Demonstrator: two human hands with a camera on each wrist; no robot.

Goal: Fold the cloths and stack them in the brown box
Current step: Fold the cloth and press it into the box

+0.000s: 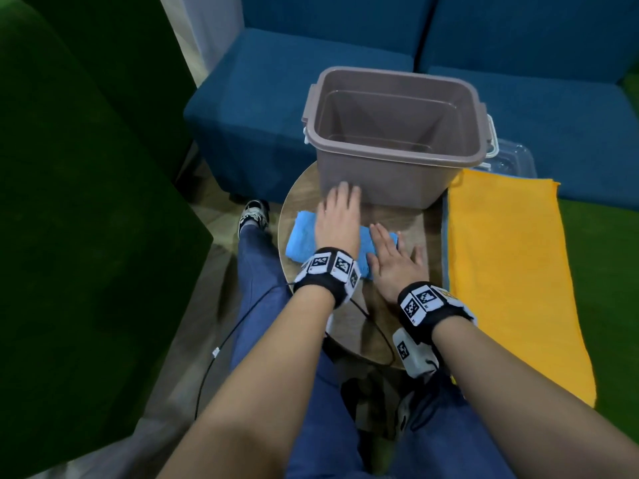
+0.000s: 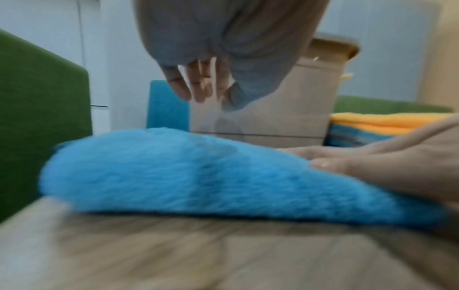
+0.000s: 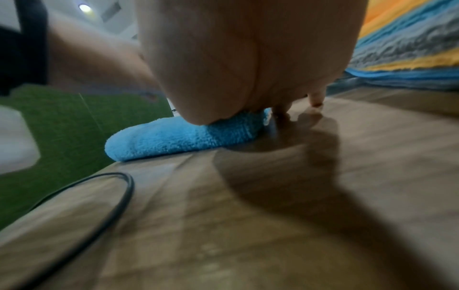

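Folded bright-blue fluffy cloth (image 1: 304,245) lying on the round wood-grain table (image 1: 397,216), just in front of the empty brown plastic box (image 1: 394,133). Left hand (image 1: 337,221) hovering flat above the cloth, fingers (image 2: 198,82) straight and slightly spread, holding nothing. Right hand (image 1: 394,262) pressing palm-down on the cloth's right end, fingers (image 1: 382,236) straight and close together, thumb out on the table. Stack of flat cloths, yellow one on top (image 1: 508,271), just right of the table, beside the box. Thin black cable (image 3: 106,206) trailing across the table's near edge.
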